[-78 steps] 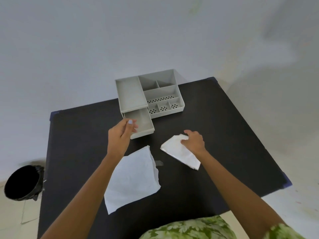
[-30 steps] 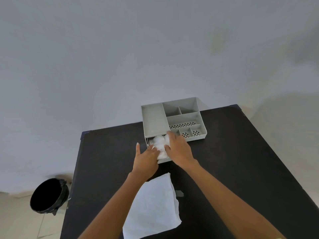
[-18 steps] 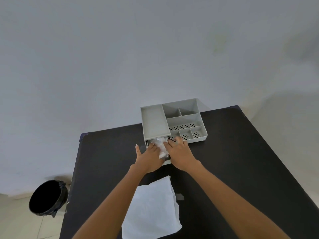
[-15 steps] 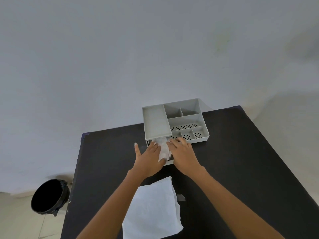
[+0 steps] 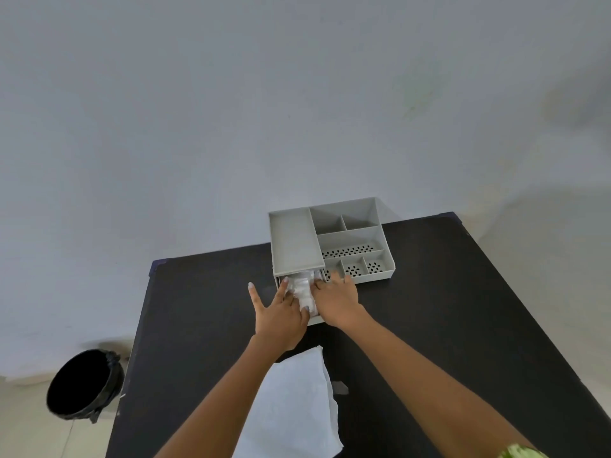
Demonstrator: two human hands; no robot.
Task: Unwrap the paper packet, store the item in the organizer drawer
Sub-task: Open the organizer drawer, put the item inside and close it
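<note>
The storing step is in hand. Both hands press a white item point(image 5: 304, 290) down into the pulled-out drawer point(image 5: 315, 320) of the grey organizer point(image 5: 297, 246), which stands near the far edge of the dark worktop point(image 5: 463, 309). The left hand point(image 5: 279, 314) lies flat with fingers spread, thumb out to the side, its fingertips resting on the item's left part. The right hand point(image 5: 337, 300) lies flat as well, palm down, covering the item's right part and the drawer's right wall. Neither hand grips anything; both press with loosely extended fingers. The item looks crumpled and soft, and part of it sits just under the organizer's top tray, so it appears to be mostly inside the drawer.

The opened wrapping paper point(image 5: 294, 404) lies spread near the worktop's near edge, well apart from the organizer, so the unwrapping seems done.

The next move likely calls for tucking any bulging part below the drawer's rim, then pushing the drawer front back toward the organizer body. If the item stands too high, it could catch under the tray and jam the drawer.

A black bin point(image 5: 82, 385) stands on the floor beyond the worktop's left edge.
</note>
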